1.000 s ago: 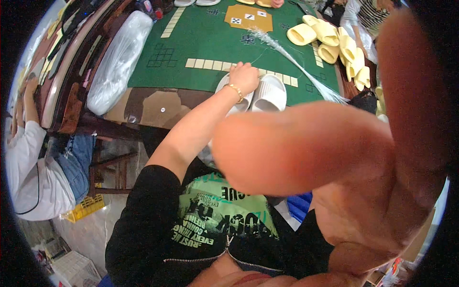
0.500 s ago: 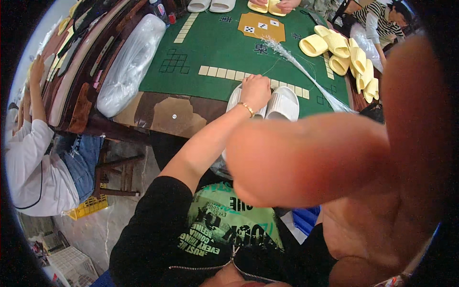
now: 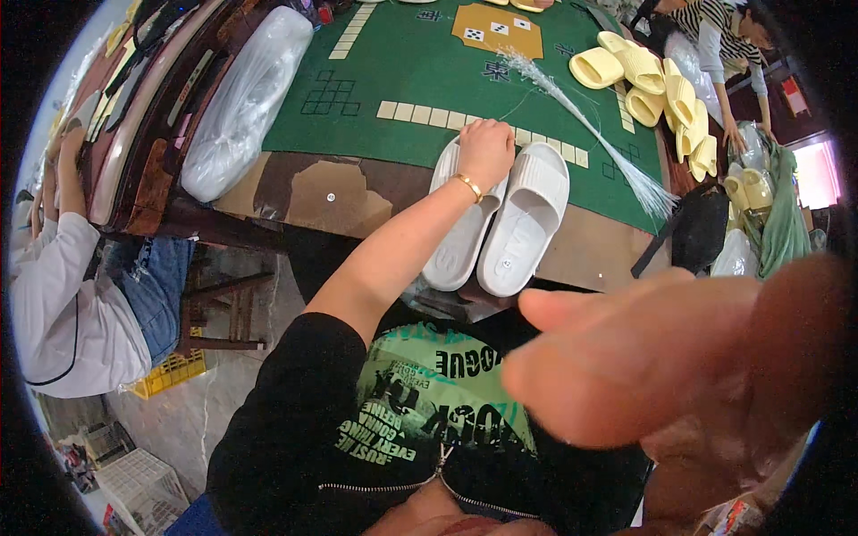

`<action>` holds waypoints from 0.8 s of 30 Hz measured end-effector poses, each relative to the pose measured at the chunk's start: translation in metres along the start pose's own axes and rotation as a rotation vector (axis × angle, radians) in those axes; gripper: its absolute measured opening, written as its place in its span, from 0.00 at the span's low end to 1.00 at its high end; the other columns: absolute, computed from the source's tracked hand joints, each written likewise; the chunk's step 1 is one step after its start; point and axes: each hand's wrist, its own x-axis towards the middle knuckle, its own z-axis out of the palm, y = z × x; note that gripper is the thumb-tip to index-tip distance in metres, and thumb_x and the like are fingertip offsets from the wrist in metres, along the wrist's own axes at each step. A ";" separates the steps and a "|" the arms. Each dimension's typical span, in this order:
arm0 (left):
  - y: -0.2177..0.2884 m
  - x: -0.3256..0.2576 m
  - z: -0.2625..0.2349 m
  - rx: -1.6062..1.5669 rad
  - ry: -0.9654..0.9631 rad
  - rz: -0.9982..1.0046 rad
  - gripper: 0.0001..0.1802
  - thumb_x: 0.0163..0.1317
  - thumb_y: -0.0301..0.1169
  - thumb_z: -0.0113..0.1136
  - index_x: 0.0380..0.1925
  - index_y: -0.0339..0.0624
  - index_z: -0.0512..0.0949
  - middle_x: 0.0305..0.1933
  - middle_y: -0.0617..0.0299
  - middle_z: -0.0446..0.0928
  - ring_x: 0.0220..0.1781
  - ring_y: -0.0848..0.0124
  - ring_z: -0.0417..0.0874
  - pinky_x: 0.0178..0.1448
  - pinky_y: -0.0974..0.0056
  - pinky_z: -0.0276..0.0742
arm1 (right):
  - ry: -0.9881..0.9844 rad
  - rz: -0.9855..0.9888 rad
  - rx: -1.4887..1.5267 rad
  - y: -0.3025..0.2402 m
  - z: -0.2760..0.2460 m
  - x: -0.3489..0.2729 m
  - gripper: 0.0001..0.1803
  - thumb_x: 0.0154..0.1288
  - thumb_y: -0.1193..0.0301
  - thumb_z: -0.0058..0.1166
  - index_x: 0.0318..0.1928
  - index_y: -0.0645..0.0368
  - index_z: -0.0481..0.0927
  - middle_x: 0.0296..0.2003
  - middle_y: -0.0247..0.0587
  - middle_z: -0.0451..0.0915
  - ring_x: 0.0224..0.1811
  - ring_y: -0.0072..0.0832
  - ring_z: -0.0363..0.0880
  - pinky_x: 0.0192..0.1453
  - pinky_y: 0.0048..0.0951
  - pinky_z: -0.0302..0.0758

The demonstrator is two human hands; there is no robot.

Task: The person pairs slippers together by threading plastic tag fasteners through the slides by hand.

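A pair of white slide sandals lies side by side at the near edge of the table: the left slide (image 3: 455,246) and the right slide (image 3: 518,237), toes pointing away from me. My left hand (image 3: 487,156), with a gold bracelet at the wrist, is closed over the strap of the left slide and hides much of it. Very close to the camera, my right hand (image 3: 635,357) looms large and blurred at the lower right. Its fingers are smeared, and whatever may be in them cannot be made out.
Green mat (image 3: 357,134) with a row of white tiles. A feathery bundle of clear plastic strands (image 3: 590,125) lies at right, near piled yellow slides (image 3: 639,76). Clear-wrapped bundle (image 3: 250,103) at left. Black bag (image 3: 702,228) at right. Other people work at both sides.
My right hand has moved lower and rightward, uncovering the right slide and the heels of the pair. My left hand stays on the left slide. The view has shifted slightly.
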 end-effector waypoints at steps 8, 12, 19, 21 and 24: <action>0.000 -0.002 -0.005 -0.001 -0.054 -0.040 0.04 0.51 0.30 0.54 0.22 0.44 0.77 0.30 0.57 0.77 0.40 0.58 0.76 0.47 0.54 0.67 | 0.000 -0.020 -0.033 -0.002 -0.013 -0.008 0.26 0.58 0.69 0.53 0.56 0.64 0.65 0.47 0.55 0.73 0.48 0.41 0.75 0.55 0.43 0.70; 0.004 -0.001 0.000 -0.019 -0.010 0.002 0.05 0.51 0.30 0.54 0.20 0.45 0.77 0.29 0.57 0.77 0.39 0.59 0.76 0.46 0.55 0.67 | -0.014 -0.002 -0.036 -0.002 -0.014 -0.010 0.25 0.58 0.69 0.53 0.55 0.64 0.65 0.46 0.55 0.73 0.47 0.41 0.75 0.54 0.44 0.71; 0.000 -0.001 -0.003 -0.044 -0.007 -0.013 0.04 0.50 0.29 0.54 0.22 0.44 0.78 0.29 0.57 0.77 0.39 0.58 0.75 0.47 0.55 0.66 | -0.021 -0.046 -0.052 -0.002 -0.021 -0.011 0.23 0.59 0.69 0.52 0.54 0.63 0.67 0.45 0.55 0.74 0.47 0.42 0.75 0.54 0.45 0.71; 0.002 -0.002 -0.002 -0.049 0.008 -0.002 0.04 0.50 0.29 0.54 0.21 0.44 0.77 0.29 0.57 0.77 0.39 0.58 0.75 0.47 0.55 0.66 | -0.020 -0.063 -0.056 -0.002 -0.022 -0.011 0.23 0.59 0.69 0.52 0.54 0.63 0.67 0.44 0.55 0.74 0.46 0.42 0.76 0.54 0.46 0.71; 0.001 -0.004 -0.001 -0.061 -0.008 -0.013 0.04 0.50 0.29 0.55 0.21 0.44 0.77 0.29 0.57 0.76 0.39 0.58 0.75 0.48 0.55 0.66 | -0.013 -0.088 -0.067 -0.003 -0.024 -0.011 0.22 0.59 0.69 0.52 0.53 0.63 0.67 0.44 0.55 0.74 0.46 0.42 0.76 0.54 0.46 0.71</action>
